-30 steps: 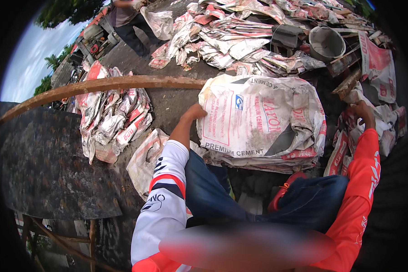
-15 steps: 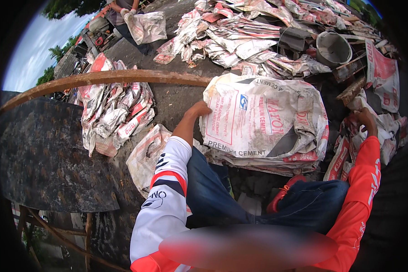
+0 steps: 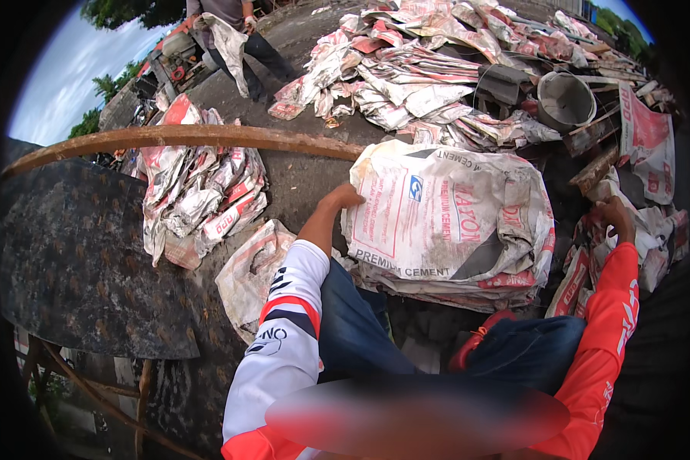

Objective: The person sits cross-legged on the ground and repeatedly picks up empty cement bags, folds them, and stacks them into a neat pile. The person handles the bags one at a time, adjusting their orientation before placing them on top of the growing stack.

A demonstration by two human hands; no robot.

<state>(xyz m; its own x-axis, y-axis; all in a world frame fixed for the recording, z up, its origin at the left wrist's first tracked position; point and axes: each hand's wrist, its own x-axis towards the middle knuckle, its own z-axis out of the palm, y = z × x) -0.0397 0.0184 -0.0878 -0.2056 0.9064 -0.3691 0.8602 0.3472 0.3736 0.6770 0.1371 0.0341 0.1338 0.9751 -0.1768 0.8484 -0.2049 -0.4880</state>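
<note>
A flattened, empty cement sack [image 3: 437,203], white with red print and dark corners, lies on top of a stack of similar sacks in front of me. My left hand [image 3: 342,198] is closed at the left edge of that top sack. Off to the right, my right hand [image 3: 615,218] has its fingers curled on a crumpled sack [image 3: 642,234] in a loose heap; some fingertips are hidden. Another worn sack [image 3: 257,268] lies on the ground left of my knee.
A long wooden beam [image 3: 184,136] crosses at left, over a pile of folded sacks [image 3: 199,207]. Beside it stands a dark sheet panel [image 3: 84,261]. Many sacks [image 3: 414,77] are heaped at the back, near a grey bucket [image 3: 566,100]. Another person [image 3: 230,38] holds a sack far left.
The view has shifted slightly, so the scene sits a little lower. The other person's sack now hangs narrower, and that person stands more upright. My hands stay at much the same places.
</note>
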